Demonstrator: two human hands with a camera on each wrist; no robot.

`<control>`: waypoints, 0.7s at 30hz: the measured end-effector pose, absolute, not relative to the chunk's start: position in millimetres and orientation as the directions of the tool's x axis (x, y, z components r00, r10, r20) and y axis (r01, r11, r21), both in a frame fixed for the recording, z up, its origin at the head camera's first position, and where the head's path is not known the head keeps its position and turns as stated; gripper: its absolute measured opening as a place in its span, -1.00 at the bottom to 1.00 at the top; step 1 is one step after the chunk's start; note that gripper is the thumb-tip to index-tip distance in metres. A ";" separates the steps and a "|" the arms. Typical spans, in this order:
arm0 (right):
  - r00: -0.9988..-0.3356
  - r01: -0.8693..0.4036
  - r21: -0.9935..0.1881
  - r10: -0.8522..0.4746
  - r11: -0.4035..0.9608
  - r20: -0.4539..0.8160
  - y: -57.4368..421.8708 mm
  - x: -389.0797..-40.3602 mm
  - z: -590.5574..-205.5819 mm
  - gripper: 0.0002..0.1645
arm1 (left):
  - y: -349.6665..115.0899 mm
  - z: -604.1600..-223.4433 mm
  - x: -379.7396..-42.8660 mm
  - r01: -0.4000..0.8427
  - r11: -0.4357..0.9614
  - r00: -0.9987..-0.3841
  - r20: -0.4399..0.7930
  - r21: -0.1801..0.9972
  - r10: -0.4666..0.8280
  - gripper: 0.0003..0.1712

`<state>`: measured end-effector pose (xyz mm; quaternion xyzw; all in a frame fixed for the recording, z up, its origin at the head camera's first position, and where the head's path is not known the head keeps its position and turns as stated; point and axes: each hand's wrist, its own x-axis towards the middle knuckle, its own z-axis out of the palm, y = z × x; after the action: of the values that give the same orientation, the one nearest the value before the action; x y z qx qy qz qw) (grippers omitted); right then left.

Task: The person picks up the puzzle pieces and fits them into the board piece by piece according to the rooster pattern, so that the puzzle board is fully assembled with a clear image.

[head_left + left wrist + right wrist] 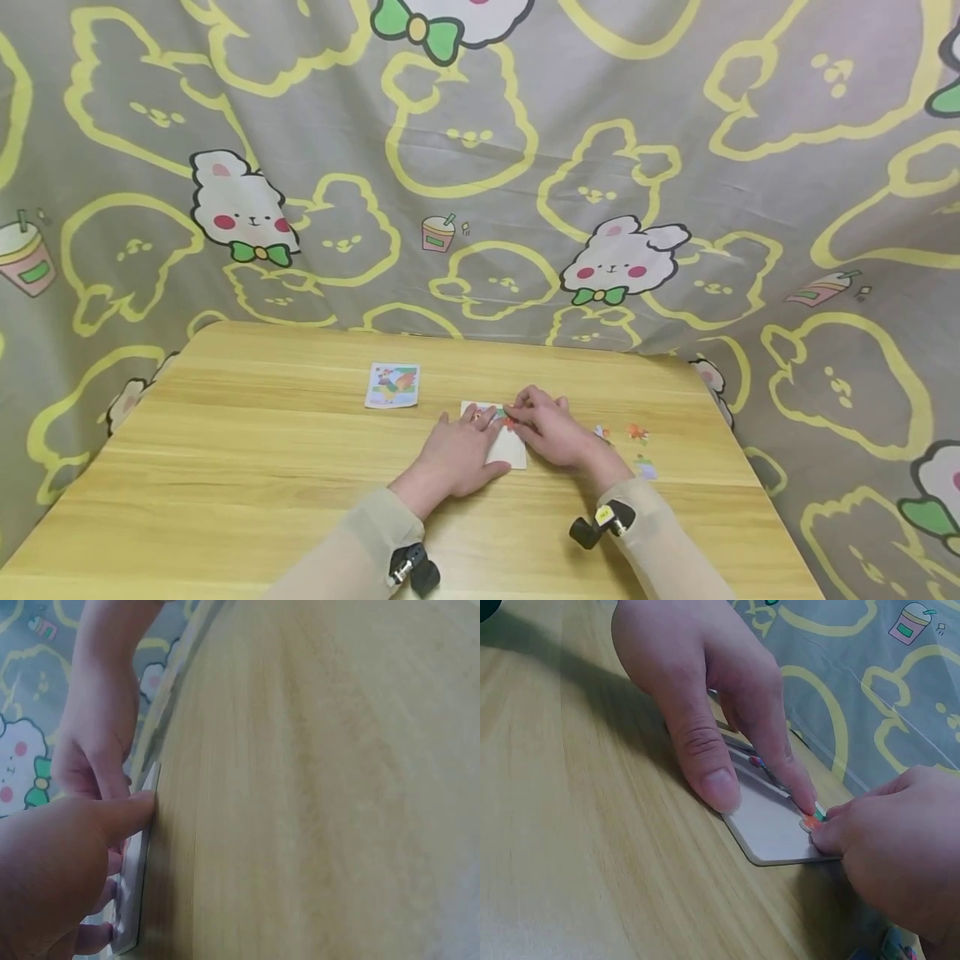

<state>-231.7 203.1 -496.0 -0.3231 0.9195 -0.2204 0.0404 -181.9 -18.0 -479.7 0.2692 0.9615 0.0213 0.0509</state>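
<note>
A pale puzzle board [508, 452] lies flat on the wooden table [247, 467], with a few coloured pieces set along its far edge. My left hand [474, 423] rests on the board with straight fingers, its thumb [716, 784] on the near edge and a fingertip beside a small orange piece [808, 823]. My right hand [516, 417] pinches that orange piece at the board's far right corner. In the left wrist view the board's edge [135, 885] shows under my left hand [112, 825], with my right hand [97, 727] just beyond.
A colourful picture card [392, 385] lies to the left of the board. Several loose puzzle pieces [636, 432] are scattered near the table's right edge. A cartoon-print cloth [480, 183] hangs behind and around the table.
</note>
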 end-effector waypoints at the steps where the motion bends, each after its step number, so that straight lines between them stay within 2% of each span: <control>1: -0.789 -0.576 -0.432 -0.610 0.694 0.072 203.0 -231.5 -496.7 -0.48 | -18.2 -479.9 -182.0 0.517 0.853 -0.849 -0.085 0.072 0.521 -0.11; 12: -0.843 -0.503 -0.554 -0.519 0.663 0.143 200.0 -227.7 -506.0 -0.51 | -17.6 -478.2 -182.2 0.517 0.853 -0.848 -0.093 0.071 0.521 -0.10; 21: -0.860 -0.475 -0.560 -0.493 0.679 0.132 198.5 -227.1 -504.9 -0.52 | -19.2 -480.9 -182.6 0.517 0.853 -0.847 -0.100 0.079 0.522 -0.11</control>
<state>-227.1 198.5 -504.9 -0.2640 0.9161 -0.3014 0.0147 -182.6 -19.2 -480.9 0.2703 0.9607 0.0244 0.0588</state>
